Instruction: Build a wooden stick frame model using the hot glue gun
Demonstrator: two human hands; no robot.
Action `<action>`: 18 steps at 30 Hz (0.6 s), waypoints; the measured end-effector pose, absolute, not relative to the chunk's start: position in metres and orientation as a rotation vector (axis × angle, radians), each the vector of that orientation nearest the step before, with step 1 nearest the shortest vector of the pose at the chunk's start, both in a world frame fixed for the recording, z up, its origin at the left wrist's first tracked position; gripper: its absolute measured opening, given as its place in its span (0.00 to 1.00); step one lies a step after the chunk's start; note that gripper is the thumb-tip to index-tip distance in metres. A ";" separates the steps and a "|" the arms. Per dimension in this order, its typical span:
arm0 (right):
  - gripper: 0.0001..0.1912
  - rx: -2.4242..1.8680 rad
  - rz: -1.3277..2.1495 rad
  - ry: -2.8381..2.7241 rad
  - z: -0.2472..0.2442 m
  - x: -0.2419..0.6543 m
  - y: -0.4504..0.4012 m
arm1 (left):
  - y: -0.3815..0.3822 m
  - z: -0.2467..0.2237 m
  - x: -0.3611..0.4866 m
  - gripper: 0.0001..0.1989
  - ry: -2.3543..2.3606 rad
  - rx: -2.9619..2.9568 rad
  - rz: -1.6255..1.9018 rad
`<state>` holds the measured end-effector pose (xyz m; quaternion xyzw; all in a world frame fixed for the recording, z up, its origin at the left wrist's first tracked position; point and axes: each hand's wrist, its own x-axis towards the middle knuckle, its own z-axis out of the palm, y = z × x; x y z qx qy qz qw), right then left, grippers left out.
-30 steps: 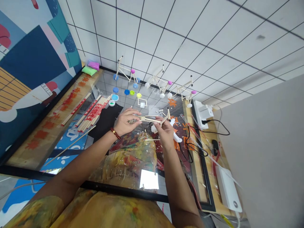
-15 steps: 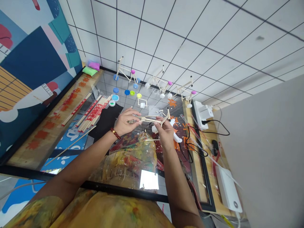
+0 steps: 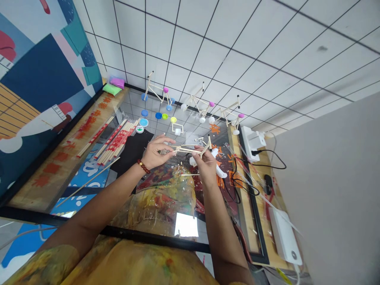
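**Both hands pinching wooden stick frame (image 3: 188, 150)**

Forearms reach forward, converging, wrists raised. Left hand (image 3: 157, 153), red bead bracelet (image 3: 144, 166) at wrist: fingers (image 3: 166, 147) curled, pinching the frame's near end. Right hand (image 3: 206, 166): fingers (image 3: 202, 152) pressed together on its far end. Frame lies roughly level, held above the tabletop (image 3: 154, 209). Beyond: white plastic pieces (image 3: 221, 171), black mat (image 3: 130, 148), bundled chopsticks (image 3: 117, 136), three stick models (image 3: 157, 89) with coloured caps.

Pale sticks (image 3: 187, 150) over a yellow-and-red swirled mat (image 3: 160, 198)
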<state>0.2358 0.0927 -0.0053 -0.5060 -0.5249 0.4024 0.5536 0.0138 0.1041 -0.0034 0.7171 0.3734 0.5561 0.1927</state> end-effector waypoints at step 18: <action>0.13 -1.187 0.948 -1.271 -0.009 0.240 0.093 | 0.105 -0.004 0.012 0.08 1.057 1.972 1.569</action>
